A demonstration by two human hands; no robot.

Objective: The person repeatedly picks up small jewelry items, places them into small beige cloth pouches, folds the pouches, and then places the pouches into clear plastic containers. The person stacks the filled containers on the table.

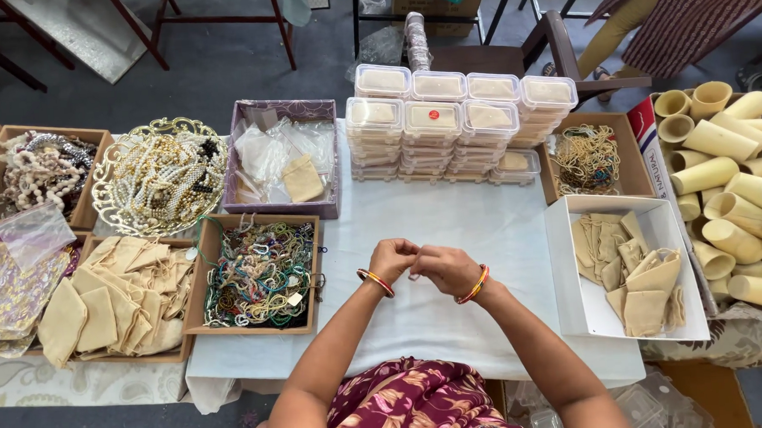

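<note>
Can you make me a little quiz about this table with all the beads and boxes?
1. True or false: the left hand and right hand are touching each other above the white cloth.
2. What lies in the white box on the person's right? A) cream pouches B) spoons C) apples
3. Fill in: the stacked clear boxes stand at the ___ edge of the cloth, away from the person.

Key: 1 true. 2 A, cream pouches. 3 far.
</note>
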